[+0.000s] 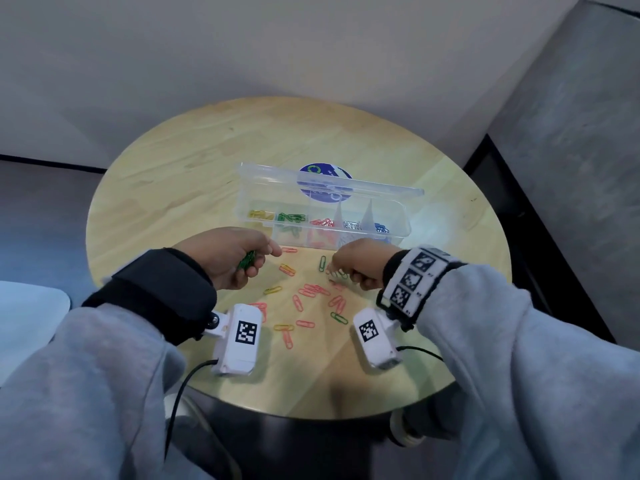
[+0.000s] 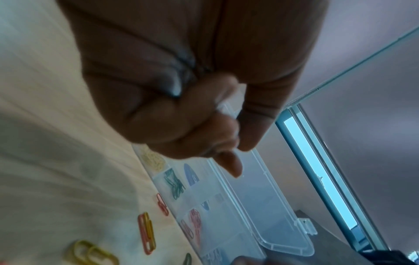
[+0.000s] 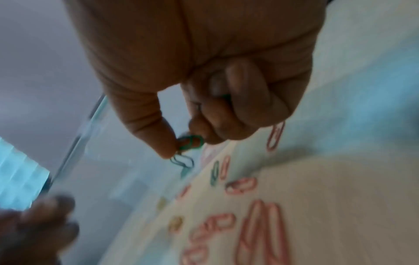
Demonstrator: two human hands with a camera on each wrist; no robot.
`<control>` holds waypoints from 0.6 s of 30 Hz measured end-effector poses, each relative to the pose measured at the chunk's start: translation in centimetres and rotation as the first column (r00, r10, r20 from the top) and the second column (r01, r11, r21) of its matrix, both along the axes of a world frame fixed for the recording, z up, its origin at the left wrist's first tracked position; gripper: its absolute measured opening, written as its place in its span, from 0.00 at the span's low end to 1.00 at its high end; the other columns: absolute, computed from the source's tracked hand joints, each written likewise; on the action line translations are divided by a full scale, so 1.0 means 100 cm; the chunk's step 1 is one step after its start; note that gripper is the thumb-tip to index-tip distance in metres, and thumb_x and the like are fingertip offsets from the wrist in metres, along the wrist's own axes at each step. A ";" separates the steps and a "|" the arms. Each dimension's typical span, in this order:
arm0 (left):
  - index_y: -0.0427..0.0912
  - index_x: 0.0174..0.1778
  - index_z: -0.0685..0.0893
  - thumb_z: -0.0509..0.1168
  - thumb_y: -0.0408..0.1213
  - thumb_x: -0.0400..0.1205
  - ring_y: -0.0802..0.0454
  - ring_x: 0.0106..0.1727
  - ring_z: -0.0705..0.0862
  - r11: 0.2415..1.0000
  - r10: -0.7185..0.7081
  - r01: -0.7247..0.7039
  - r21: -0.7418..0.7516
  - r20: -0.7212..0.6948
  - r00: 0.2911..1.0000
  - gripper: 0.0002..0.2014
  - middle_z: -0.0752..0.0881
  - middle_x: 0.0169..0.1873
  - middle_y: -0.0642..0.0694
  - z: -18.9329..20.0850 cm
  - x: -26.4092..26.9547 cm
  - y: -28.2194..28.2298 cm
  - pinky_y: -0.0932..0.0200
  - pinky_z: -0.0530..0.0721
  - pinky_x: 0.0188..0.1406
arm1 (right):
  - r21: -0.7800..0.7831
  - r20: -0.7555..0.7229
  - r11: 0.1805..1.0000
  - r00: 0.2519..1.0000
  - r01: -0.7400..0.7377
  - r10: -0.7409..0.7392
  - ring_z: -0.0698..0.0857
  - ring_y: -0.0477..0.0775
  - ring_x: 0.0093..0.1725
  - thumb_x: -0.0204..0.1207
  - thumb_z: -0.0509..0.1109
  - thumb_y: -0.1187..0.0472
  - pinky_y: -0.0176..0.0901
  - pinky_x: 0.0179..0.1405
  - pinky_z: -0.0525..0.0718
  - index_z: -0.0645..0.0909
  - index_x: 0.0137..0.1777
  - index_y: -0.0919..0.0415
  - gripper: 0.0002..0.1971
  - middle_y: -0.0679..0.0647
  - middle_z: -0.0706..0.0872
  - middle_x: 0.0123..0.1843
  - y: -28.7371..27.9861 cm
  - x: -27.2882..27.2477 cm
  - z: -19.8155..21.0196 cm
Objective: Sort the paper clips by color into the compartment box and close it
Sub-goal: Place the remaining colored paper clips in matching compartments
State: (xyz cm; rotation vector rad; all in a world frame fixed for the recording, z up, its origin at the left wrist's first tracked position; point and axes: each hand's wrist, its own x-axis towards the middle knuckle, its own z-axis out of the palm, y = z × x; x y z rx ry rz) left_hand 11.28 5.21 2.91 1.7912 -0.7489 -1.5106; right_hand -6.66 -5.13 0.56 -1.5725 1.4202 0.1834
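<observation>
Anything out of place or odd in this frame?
Nothing stands out. The compartment box sits flat, lid open, one color per compartment. Loose paper clips lie unsorted on the table; the left hand holds green clips, the right hand pinches pale clips.

From above and behind, the head camera looks steeply down past the left hand (image 1: 235, 258) and right hand (image 1: 360, 268), taking in the whole round pale wooden worktop (image 1: 194, 161). Each wrist camera sits tight under a palm, facing along the fingers. All three views share the clear plastic compartment box (image 1: 403, 220) beyond the hands and the loose coloured paper clips (image 1: 304, 296) between them.
</observation>
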 end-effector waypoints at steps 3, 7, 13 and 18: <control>0.43 0.39 0.82 0.55 0.31 0.82 0.56 0.22 0.67 0.999 -0.051 0.049 0.023 0.082 0.995 0.11 0.70 0.24 0.49 0.000 -0.002 -0.001 0.71 0.63 0.12 | 0.186 0.209 0.968 0.956 0.168 -0.205 0.67 0.47 0.24 0.76 0.63 0.67 0.32 0.14 0.62 0.72 0.33 0.60 0.10 0.52 0.70 0.28 -0.008 -0.015 0.002; 0.42 0.39 0.82 0.52 0.27 0.82 0.54 0.23 0.69 0.990 -0.142 0.135 0.047 0.189 0.972 0.14 0.73 0.25 0.47 0.000 -0.008 -0.005 0.69 0.63 0.15 | 0.310 0.276 0.923 0.908 0.228 -0.316 0.74 0.48 0.25 0.77 0.59 0.68 0.31 0.16 0.70 0.70 0.37 0.61 0.08 0.55 0.77 0.33 -0.007 -0.028 0.004; 0.44 0.45 0.86 0.64 0.38 0.79 0.53 0.25 0.67 0.938 -0.341 0.333 0.096 0.434 0.834 0.06 0.73 0.25 0.50 -0.002 -0.022 -0.014 0.64 0.64 0.25 | 0.321 0.257 0.911 0.902 0.258 -0.346 0.77 0.46 0.20 0.76 0.56 0.70 0.32 0.16 0.72 0.69 0.39 0.60 0.07 0.55 0.77 0.34 -0.005 -0.033 0.000; 0.50 0.45 0.84 0.65 0.41 0.79 0.60 0.35 0.75 0.903 -0.384 0.414 0.118 0.658 0.648 0.03 0.77 0.32 0.58 -0.001 -0.039 -0.026 0.64 0.71 0.32 | -0.137 -0.065 0.986 0.994 -0.098 0.090 0.73 0.47 0.30 0.75 0.70 0.58 0.35 0.25 0.70 0.75 0.39 0.55 0.07 0.49 0.77 0.34 -0.005 -0.024 0.001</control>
